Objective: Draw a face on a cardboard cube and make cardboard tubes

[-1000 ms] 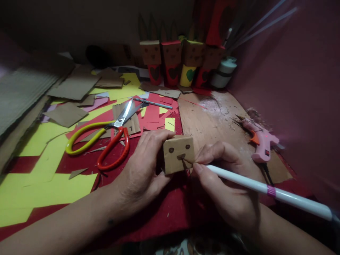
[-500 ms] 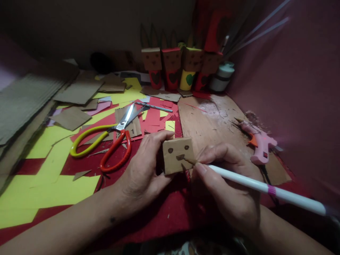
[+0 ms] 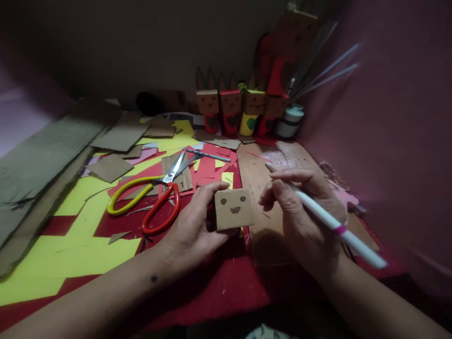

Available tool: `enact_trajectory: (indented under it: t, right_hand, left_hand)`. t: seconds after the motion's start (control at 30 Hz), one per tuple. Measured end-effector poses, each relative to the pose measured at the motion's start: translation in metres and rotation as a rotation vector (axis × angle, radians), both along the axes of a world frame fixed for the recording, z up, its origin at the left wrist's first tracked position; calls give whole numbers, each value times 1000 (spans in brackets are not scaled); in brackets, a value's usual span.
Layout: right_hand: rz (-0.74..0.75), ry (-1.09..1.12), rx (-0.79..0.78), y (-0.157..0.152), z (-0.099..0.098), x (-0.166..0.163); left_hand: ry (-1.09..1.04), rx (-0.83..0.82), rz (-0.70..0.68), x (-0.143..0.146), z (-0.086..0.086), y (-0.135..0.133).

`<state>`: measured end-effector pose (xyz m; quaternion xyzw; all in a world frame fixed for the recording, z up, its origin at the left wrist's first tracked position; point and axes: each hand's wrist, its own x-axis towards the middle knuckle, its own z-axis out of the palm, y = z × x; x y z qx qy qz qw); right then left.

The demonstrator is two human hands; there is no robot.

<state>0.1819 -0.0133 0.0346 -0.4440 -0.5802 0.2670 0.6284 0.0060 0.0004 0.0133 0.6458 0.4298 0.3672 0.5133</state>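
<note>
My left hand [image 3: 192,226] grips a small brown cardboard box [image 3: 233,209] with two dots and a curved mouth drawn on its front. My right hand [image 3: 303,214] is closed round a white pen [image 3: 332,226] with a pink band. The pen's tip points up and away from the box, a short gap to its right. Both hands hover over red paper and a brown cardboard sheet [image 3: 261,165].
Scissors [image 3: 155,193] with one yellow and one red handle lie left of the hands among yellow, red and brown paper scraps. Several finished cardboard figures [image 3: 235,106] stand at the back beside a white jar [image 3: 289,121]. A pink wall [image 3: 388,117] closes the right side.
The pen tip has lifted off the box's face and my right hand has drawn back to the right. The view has tilted up, so everything sits lower in the frame.
</note>
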Motion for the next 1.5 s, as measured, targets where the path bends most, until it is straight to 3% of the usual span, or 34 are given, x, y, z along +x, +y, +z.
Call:
enact_trajectory:
  t: [0.2,0.4,0.77,0.93,1.37,1.5]
  right_hand:
    - [-62,-39,106,12,-25,4]
    - [-108,-118,125,20,-38,8]
    - [-103,-267,229,15,-32,9]
    - [-79,-268,216,13,-32,8]
    - [-28,-263,241,6,-32,9]
    - [-37,-218,206,8,-32,7]
  left_hand:
    - [68,43,7,0,-3,4]
    - [81,52,-4,2,-8,4]
    - [178,135,-1,2,-11,7]
    - [222,164,60,2,-12,8]
    - [159,139,33,4,-12,7]
    - [214,206,45,1,-13,6]
